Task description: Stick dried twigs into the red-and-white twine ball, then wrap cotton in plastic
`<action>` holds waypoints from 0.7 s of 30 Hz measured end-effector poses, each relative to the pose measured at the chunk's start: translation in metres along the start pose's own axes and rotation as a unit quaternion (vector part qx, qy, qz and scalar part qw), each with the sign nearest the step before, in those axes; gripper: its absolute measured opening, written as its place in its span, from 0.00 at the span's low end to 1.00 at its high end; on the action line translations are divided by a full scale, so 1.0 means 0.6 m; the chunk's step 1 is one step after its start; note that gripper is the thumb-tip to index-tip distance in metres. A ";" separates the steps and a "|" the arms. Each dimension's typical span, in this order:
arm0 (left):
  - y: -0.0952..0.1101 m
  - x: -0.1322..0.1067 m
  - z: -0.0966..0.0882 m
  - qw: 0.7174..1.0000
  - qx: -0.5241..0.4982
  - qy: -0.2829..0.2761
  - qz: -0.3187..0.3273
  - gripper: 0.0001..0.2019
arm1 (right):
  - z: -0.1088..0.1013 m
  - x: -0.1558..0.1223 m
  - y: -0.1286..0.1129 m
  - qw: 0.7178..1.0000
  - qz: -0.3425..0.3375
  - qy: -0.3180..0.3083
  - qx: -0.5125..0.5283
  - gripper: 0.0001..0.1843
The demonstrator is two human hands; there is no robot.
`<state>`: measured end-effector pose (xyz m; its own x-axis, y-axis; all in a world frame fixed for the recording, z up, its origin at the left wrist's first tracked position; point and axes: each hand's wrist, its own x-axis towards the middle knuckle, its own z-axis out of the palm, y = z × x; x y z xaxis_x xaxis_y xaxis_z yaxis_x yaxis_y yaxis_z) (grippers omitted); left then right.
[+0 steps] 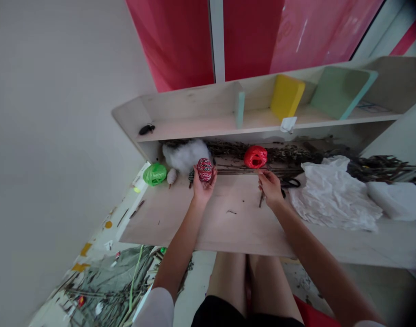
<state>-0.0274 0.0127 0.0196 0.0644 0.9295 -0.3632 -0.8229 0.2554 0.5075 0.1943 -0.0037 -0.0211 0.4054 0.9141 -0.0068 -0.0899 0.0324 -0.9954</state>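
Observation:
My left hand [203,185] is closed around a ball of red, white and dark twine [205,169], held just above the wooden desk [180,218]. A strand of the twine runs right toward my right hand [269,186], whose fingers pinch it together with a thin brown twig [261,198] that points down at the desk. Black scissors [291,183] lie right beside my right hand. A red ball of plastic string [255,157] sits behind it, near a row of dry twigs [283,154].
A green ball of string [155,174] and white fluff [185,156] lie at the desk's back left. Crumpled white paper [334,193] and white foam [397,200] cover the right. The shelf above holds a yellow block [287,96] and a green board [340,91]. Cut stems litter the floor [109,290].

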 end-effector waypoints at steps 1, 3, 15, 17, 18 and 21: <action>-0.001 -0.001 0.001 1.000 0.010 0.001 -0.002 0.30 | -0.001 0.003 0.005 1.000 -0.012 0.003 -0.016 0.22; -0.005 -0.003 0.002 0.999 0.039 0.008 -0.004 0.30 | -0.002 0.007 0.014 0.996 -0.070 -0.007 -0.060 0.23; -0.037 -0.019 0.018 0.979 0.185 -0.024 0.075 0.19 | 0.027 -0.042 0.001 0.927 -0.232 -0.217 -0.199 0.23; -0.046 -0.022 0.024 0.977 0.198 -0.027 0.073 0.18 | 0.031 -0.048 -0.008 0.938 -0.184 -0.255 -0.149 0.24; -0.050 -0.024 0.026 0.976 0.204 -0.023 0.074 0.19 | 0.033 -0.051 -0.012 0.941 -0.155 -0.271 -0.129 0.25; -0.057 -0.026 0.030 0.970 0.227 -0.006 0.085 0.21 | 0.033 -0.057 -0.023 0.945 -0.085 -0.297 -0.107 0.28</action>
<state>0.0102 -0.0057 0.0219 -0.0414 0.9708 -0.2364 -0.4892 0.1866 0.8520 0.1638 -0.0271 -0.0052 -0.1904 0.9708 0.1461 0.1419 0.1745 -0.9744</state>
